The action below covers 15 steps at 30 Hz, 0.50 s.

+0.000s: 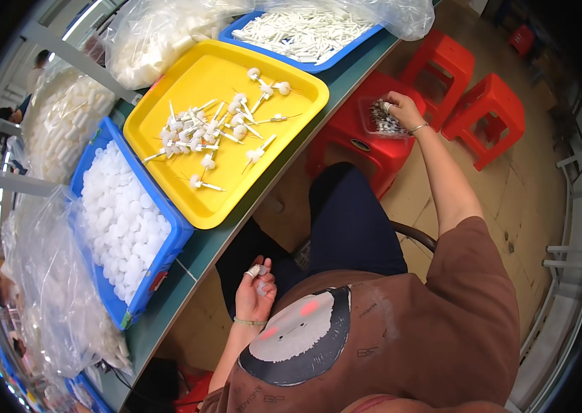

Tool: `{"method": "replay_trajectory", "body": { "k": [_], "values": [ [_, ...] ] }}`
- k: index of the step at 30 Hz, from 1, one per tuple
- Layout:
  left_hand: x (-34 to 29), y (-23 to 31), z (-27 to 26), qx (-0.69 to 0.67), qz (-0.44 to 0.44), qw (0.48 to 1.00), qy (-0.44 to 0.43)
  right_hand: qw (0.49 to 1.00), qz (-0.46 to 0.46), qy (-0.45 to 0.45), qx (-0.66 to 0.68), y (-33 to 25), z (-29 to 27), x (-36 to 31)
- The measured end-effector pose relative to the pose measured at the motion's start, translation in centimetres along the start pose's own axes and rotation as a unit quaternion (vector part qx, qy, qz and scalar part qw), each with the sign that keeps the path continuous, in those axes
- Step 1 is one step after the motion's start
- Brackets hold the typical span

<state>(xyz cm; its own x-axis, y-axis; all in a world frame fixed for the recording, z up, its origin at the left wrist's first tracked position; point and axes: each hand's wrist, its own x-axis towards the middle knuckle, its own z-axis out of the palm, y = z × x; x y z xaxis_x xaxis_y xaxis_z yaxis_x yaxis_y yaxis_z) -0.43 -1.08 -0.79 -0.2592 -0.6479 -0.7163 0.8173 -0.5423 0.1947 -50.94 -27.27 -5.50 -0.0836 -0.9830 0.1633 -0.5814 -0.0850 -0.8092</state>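
Note:
Above my lap, my left hand [256, 289] is closed around several small white translucent plastic discs [262, 270], and a pale wrap covers one finger. Out to the right, my right hand [403, 111] reaches down with bent fingers into a clear plastic box [382, 131] of small dark and silvery pieces [386, 120]. That box stands on a red stool [367, 155]. Whether the right fingertips pinch a piece is too small to make out. On the table, a yellow tray [236, 189] carries a loose pile of assembled white sticks with round discs and thin wires [198, 131].
Left of the yellow tray, a blue bin [182, 237] holds white discs [122, 220]. A blue tray [315, 67] of short white sticks [298, 34] sits at the far end. Clear bags [57, 275] crowd the table's left side. Red stools [487, 113] stand on the tiled floor at right.

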Motion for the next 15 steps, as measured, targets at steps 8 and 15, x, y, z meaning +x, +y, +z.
{"method": "replay_trajectory", "body": {
  "k": [8, 15],
  "values": [
    [0.2, 0.0, -0.3, -0.009, -0.002, 1.0, 0.002, 0.991, -0.015, 0.12, 0.05, -0.4, 0.4, 0.7],
    [0.4, -0.1, -0.2, -0.011, -0.009, 1.0, -0.003, 0.943, 0.07, 0.222, 0.239, -0.8, -0.4, 2.5]
  ]
}}
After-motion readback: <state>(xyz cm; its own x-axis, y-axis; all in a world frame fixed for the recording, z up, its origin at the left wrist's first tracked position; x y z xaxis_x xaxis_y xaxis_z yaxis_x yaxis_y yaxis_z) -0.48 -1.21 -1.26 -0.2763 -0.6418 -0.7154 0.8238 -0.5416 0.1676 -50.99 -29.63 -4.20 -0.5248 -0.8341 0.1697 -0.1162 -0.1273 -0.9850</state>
